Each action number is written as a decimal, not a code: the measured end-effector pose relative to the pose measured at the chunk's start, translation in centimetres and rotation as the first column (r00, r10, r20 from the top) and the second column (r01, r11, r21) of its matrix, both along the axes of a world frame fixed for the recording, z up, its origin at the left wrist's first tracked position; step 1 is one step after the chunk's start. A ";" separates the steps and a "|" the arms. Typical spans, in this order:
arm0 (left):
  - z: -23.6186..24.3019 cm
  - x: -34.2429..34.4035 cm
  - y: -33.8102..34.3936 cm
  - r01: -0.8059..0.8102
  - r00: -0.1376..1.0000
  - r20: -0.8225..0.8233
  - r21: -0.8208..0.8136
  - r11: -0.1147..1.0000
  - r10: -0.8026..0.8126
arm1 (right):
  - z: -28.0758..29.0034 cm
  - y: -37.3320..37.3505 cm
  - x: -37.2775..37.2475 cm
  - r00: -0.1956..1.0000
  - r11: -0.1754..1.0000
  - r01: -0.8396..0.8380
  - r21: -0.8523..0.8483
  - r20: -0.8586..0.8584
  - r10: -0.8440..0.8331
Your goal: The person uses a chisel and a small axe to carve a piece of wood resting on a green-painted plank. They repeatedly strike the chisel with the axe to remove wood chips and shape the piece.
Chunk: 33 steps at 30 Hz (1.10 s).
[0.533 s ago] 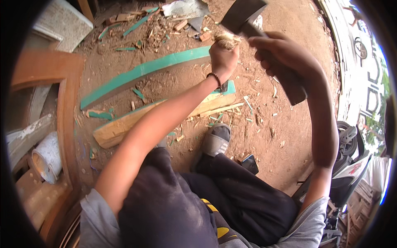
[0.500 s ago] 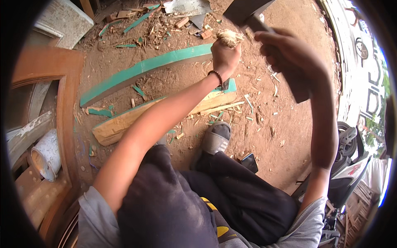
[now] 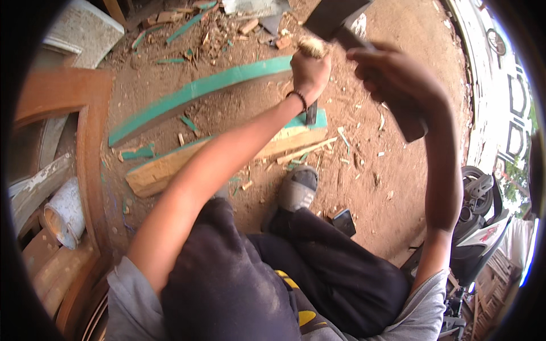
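Note:
My left hand [image 3: 311,74] is closed around an upright chisel [image 3: 311,48], its pale, frayed wooden top sticking out above the fist. Below the wrist, the dark blade [image 3: 311,115] meets the end of a thick wooden beam [image 3: 165,175], which has one green-painted edge and bare yellowish wood along its side. In my right hand [image 3: 398,79], fingers wrapped round the handle, a dark mallet [image 3: 336,21] is raised beside the chisel top. Its broad, blocky head hangs over the ground, apart from the chisel in this view, and its handle end [image 3: 414,131] points back toward me.
A green curved beam [image 3: 196,94] lies beyond the wooden one. Wood chips and green splinters [image 3: 182,34] litter the dirt. My shoe [image 3: 298,184] is close by, with a phone [image 3: 343,223] beside it. A brown wooden frame [image 3: 94,125] and white bucket [image 3: 65,213] stand left; a motorcycle [image 3: 480,227] right.
The mallet stays raised with only a slight shift. More of the chisel blade shows below my left wrist. The view has moved a little.

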State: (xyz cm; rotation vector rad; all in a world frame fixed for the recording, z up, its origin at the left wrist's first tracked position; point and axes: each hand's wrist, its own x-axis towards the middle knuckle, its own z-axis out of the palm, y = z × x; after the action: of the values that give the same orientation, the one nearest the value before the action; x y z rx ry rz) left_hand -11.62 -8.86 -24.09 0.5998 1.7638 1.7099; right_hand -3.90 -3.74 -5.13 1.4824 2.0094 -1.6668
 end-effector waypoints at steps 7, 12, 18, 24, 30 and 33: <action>-1.6 0.9 1.5 0.106 0.990 0.101 -0.077 0.991 -0.098 | 2.2 3.4 -2.1 0.942 0.926 0.213 0.312 -0.319 -0.109; -3.2 1.0 1.4 -0.041 0.998 0.048 0.027 0.999 0.040 | -3.7 2.9 -0.3 0.941 0.988 -0.135 -0.075 0.302 0.152; -2.6 -0.2 1.8 0.217 0.948 0.267 -0.147 0.965 -0.173 | -1.0 4.7 -0.7 0.998 0.997 0.061 0.056 0.011 -0.062; -2.5 -0.5 3.1 0.246 0.936 0.300 -0.188 0.951 -0.184 | 1.5 5.7 -1.3 0.943 0.956 0.209 0.206 -0.301 -0.141; -4.8 -0.3 3.4 0.093 0.954 0.298 -0.168 0.981 -0.040 | -2.8 2.7 0.2 0.989 0.994 -0.049 -0.102 0.137 0.063; -4.5 -0.4 3.6 0.149 0.943 0.318 -0.141 0.979 -0.097 | -0.9 2.1 0.1 0.985 0.988 0.150 -0.036 0.096 -0.146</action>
State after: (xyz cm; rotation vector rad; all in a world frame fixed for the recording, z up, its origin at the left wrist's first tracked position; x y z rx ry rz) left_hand -12.05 -5.30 -28.59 0.3404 1.5868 1.4664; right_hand -3.82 -1.66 -6.01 1.6989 1.8447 -1.6496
